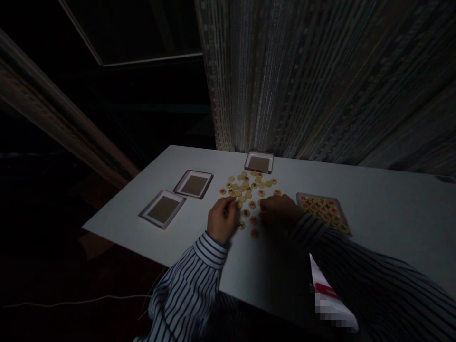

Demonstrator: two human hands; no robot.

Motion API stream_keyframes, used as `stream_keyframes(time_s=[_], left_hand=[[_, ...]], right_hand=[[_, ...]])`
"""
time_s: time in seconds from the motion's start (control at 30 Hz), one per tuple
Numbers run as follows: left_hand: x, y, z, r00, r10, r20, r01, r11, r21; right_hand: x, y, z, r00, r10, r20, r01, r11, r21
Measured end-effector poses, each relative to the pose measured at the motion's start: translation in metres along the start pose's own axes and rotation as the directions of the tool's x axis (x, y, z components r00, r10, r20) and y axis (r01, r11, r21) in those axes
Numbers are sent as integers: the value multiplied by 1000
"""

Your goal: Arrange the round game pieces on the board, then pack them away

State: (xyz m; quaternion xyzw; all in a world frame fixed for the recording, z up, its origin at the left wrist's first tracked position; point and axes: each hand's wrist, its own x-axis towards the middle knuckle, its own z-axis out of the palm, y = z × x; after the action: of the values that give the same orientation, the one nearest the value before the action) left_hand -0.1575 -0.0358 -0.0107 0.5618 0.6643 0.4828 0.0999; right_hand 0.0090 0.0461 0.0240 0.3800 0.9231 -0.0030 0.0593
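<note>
We count two hands over one white tabletop (384,213). The left hand (221,221) is curled, fingertips at the near side of the loose discs (248,194); the right hand (281,210) is bent beside them opposite. We cannot tell whether either grasps a disc. The loose discs lie mid-tabletop, several overlapping, preventing an exact count; between the hands and toward the near edge, we record three red-marked discs (253,220) and two dark-marked discs (245,213). We note three brown-bottomed trays (195,185), two leftward and one at the far edge, plus one disc-filled tray (343,216) rightward.
</note>
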Motion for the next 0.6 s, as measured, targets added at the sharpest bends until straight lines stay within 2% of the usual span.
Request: stream_keyframes(time_s=[0.1, 0.17, 0.23, 0.3, 0.4, 0.6], left_hand=[[0, 2, -1, 1000, 3, -1, -3, 1000, 0], [-1, 5, -1, 1000, 14, 8, -14, 1000, 2], [-2, 7, 0, 999, 38, 19, -38, 999, 0], [-3, 10, 1, 997, 72, 22, -72, 997, -5], [-4, 15, 4, 991, 129, 35, -128, 992, -17], [-3, 27, 9, 971, 236, 46, -236, 972, -9]], right_hand=[[1, 5, -2, 998, 53, -19, -50, 988, 145], [1, 10, -4, 994, 111, -9, -99, 917, 387], [1, 17, -7, 990, 139, 31, -125, 745, 655], [1, 22, -10, 988, 134, 76, -137, 541, 830], [0, 27, -12, 983, 142, 116, -158, 333, 930], [-3, 25, -11, 977, 155, 148, -162, 83, 983]])
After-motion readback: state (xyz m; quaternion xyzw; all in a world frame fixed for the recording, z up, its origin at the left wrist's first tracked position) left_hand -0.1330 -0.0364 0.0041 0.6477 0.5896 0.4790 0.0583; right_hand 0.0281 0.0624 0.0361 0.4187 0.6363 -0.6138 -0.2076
